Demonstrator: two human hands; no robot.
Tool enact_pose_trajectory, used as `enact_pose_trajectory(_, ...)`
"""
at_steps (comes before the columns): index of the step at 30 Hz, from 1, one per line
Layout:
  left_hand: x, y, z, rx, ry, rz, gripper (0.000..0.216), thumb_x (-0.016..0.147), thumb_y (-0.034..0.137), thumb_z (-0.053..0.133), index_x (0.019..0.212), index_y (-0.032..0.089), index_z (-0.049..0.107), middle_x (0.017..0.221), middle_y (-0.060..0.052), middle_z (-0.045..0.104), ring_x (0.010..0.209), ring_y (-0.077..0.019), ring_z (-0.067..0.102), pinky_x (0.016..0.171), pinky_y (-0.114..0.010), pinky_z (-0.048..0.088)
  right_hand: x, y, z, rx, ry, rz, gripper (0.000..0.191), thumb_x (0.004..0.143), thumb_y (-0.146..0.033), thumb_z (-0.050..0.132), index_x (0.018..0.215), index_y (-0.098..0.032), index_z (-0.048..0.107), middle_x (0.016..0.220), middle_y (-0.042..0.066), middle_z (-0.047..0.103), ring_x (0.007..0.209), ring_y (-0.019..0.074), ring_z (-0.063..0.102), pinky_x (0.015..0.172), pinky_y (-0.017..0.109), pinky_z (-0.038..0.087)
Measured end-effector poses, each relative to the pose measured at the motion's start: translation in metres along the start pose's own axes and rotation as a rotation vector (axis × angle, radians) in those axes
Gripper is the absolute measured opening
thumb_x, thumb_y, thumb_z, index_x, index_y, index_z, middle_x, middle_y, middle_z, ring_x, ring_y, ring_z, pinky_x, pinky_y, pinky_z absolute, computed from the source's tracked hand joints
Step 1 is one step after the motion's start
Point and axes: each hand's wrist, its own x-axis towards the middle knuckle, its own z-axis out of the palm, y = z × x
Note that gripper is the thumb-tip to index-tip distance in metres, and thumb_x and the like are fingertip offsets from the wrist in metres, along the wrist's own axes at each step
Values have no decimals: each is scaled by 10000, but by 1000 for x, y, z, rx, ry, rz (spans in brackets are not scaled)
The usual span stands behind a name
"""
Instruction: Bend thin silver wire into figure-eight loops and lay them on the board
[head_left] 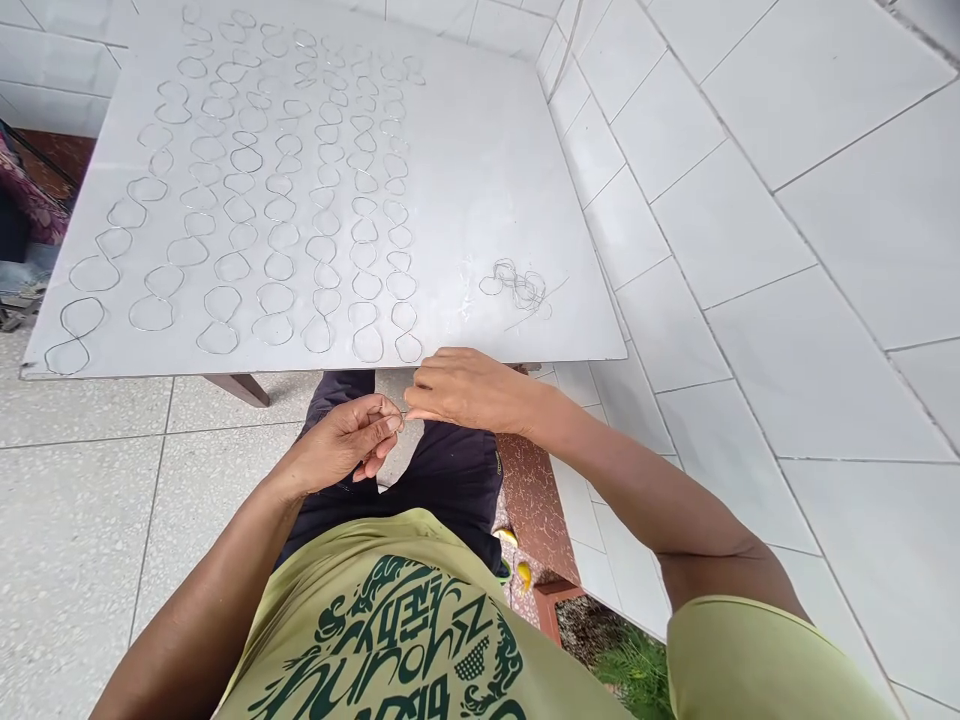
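My left hand (352,440) and my right hand (469,388) meet just below the near edge of a white board (480,180), over my lap. Both pinch a thin piece of wire (405,412) between their fingertips; the wire is barely visible. On the board lie several rows of figure-eight wire loops (300,200). A small tangle of loose wire (520,287) rests on the board to the right, just beyond my right hand.
The board sits on a low stand with a brown leg (238,388) showing underneath. A white tiled wall (750,200) runs along the right. Speckled floor tiles (90,500) lie to the left. A patterned cloth (30,195) shows at the far left.
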Motion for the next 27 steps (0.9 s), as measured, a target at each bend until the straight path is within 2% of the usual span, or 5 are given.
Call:
enact_pose_trajectory(9,-1,-9,-4,-22,-4,57,304,1018,471,615,888,211,527,719,50,497,504,-63,418,461,-208,259,-4,-8,13,6,8,64,340,1125,-300,489,844,-193,648,758,15,606,683,161,474,618,341,264)
enact_pose_trajectory(15,1,-14,-3,-25,74,92,289,1033,461,603,903,213,531,706,57,506,519,-69,417,475,-207,283,-3,-15,21,-4,29,176,357,1125,-306,476,844,-186,659,723,13,604,640,153,449,602,336,238)
enact_pose_trajectory(20,0,-13,-5,-18,80,103,276,1035,446,608,909,207,550,692,60,506,510,-64,408,472,-206,270,-8,-14,20,-32,13,144,214,1084,-165,487,993,-170,681,796,26,624,687,165,473,603,337,246)
enact_pose_trajectory(23,1,-13,-4,-41,89,101,266,1035,433,613,909,206,555,675,62,505,498,-62,401,463,-205,251,-12,-13,19,-50,9,104,240,1027,-51,481,1111,-158,679,846,37,638,717,177,500,615,337,286)
enact_pose_trajectory(27,4,-16,2,-106,124,120,271,1022,423,640,891,201,557,667,61,506,489,-60,381,455,-210,242,-15,-16,26,-35,52,100,228,1044,-68,473,1121,-134,677,882,62,660,756,188,547,661,332,385)
